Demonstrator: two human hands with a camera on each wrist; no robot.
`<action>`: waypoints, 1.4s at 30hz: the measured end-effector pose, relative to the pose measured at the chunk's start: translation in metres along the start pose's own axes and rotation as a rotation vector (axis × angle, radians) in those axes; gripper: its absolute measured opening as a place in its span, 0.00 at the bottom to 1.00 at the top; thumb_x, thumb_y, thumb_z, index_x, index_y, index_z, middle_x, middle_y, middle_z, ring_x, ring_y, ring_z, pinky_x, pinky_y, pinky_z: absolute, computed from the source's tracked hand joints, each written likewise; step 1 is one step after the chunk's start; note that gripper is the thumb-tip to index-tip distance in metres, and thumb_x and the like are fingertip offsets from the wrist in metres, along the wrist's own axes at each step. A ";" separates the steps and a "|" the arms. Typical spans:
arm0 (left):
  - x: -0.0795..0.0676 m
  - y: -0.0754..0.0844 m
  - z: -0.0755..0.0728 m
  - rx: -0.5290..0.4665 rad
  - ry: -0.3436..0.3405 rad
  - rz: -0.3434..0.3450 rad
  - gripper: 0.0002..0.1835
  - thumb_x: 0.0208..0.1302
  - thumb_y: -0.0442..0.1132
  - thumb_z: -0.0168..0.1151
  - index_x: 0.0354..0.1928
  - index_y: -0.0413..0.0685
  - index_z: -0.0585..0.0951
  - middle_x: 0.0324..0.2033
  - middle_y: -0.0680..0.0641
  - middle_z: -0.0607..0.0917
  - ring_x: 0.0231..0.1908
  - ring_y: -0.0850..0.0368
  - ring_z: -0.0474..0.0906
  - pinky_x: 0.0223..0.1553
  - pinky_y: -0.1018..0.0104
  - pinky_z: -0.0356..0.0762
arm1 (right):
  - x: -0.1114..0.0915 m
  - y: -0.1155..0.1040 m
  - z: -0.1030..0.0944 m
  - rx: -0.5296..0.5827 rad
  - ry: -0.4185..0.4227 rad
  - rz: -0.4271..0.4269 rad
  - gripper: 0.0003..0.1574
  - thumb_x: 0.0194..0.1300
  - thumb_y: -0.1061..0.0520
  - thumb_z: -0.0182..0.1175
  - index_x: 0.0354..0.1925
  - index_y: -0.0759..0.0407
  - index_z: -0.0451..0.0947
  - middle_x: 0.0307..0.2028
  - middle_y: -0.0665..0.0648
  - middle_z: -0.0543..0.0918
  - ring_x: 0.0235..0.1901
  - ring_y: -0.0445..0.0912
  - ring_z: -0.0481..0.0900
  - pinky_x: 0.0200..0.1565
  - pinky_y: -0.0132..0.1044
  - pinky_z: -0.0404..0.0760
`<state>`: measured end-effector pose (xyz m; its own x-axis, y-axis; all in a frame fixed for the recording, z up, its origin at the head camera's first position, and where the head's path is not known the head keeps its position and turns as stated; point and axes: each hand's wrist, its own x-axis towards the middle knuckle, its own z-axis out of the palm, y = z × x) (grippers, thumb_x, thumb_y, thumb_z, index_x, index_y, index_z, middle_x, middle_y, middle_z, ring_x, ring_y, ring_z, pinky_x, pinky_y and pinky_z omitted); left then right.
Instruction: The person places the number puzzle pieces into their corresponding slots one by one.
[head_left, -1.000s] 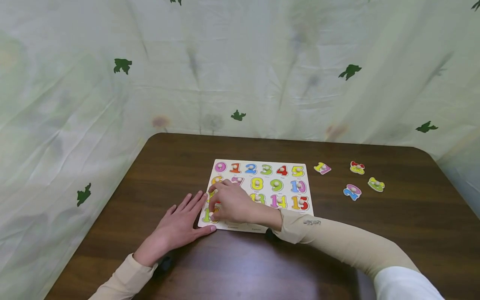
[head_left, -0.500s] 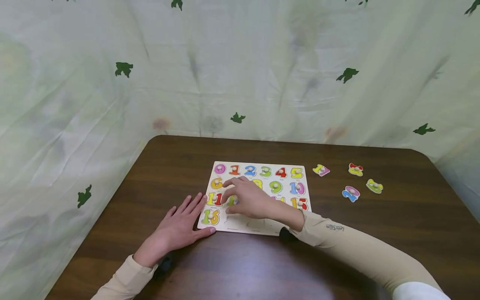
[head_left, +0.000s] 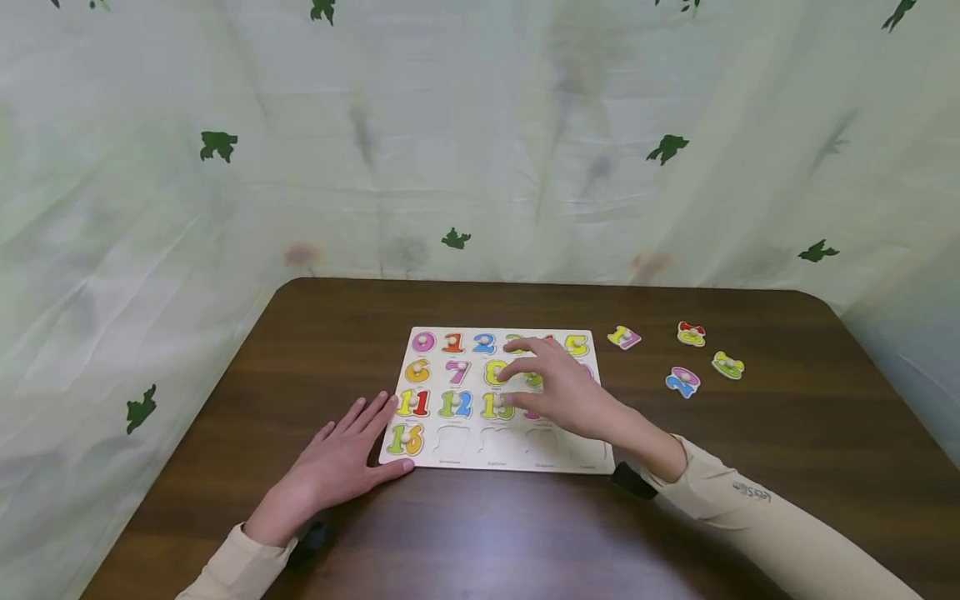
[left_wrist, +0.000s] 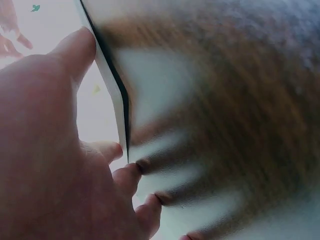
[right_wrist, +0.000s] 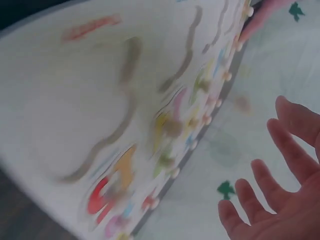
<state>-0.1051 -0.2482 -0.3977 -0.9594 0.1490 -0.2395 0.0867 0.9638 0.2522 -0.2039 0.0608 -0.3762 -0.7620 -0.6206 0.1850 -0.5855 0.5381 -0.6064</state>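
A white number puzzle board [head_left: 480,461] lies on the table, its upper rows filled with coloured number pieces that have small knobs. In the bottom row the green and orange 16 piece [head_left: 406,439] sits at the left, beside bare outlined recesses. My left hand [head_left: 330,467] lies spread at the board's left side, its thumb on the lower-left corner; in the left wrist view the fingers [left_wrist: 127,175] run along the board's edge. Above the board's right half hovers my right hand [head_left: 566,387], fingers loosely bent and holding nothing, covering some numbers.
Right of the board lie loose pieces: a yellow and pink one [head_left: 624,337], a red and yellow one [head_left: 691,334], a blue and pink one [head_left: 682,382] and a green and yellow one [head_left: 727,365]. A pale curtain [head_left: 480,150] hangs behind the brown table [head_left: 480,533].
My right hand has left the 16 piece at the lower left and moved right across the board. The left hand keeps its place at the board; the head view has shifted slightly.
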 end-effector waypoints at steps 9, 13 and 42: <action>-0.001 0.000 0.002 0.009 -0.006 -0.010 0.55 0.56 0.75 0.55 0.78 0.50 0.54 0.75 0.42 0.54 0.73 0.36 0.46 0.63 0.29 0.52 | -0.035 0.034 -0.028 -0.002 0.072 0.093 0.14 0.57 0.55 0.74 0.43 0.51 0.87 0.62 0.55 0.74 0.63 0.54 0.67 0.57 0.52 0.71; 0.000 0.001 0.002 0.016 -0.009 -0.011 0.55 0.56 0.76 0.54 0.78 0.51 0.54 0.76 0.42 0.54 0.73 0.36 0.46 0.63 0.29 0.52 | -0.046 0.051 -0.040 -0.012 0.097 0.136 0.14 0.57 0.57 0.73 0.44 0.54 0.86 0.62 0.58 0.74 0.64 0.57 0.67 0.59 0.55 0.69; -0.001 0.001 0.002 0.026 -0.003 -0.015 0.55 0.56 0.76 0.54 0.78 0.51 0.54 0.76 0.44 0.54 0.73 0.37 0.47 0.62 0.28 0.52 | -0.012 0.152 -0.087 -0.192 0.104 0.355 0.12 0.60 0.57 0.70 0.40 0.63 0.87 0.56 0.73 0.76 0.60 0.67 0.69 0.59 0.61 0.66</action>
<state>-0.1039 -0.2470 -0.3993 -0.9597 0.1354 -0.2463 0.0794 0.9713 0.2244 -0.3078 0.1998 -0.4039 -0.9439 -0.3219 0.0735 -0.3150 0.8110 -0.4931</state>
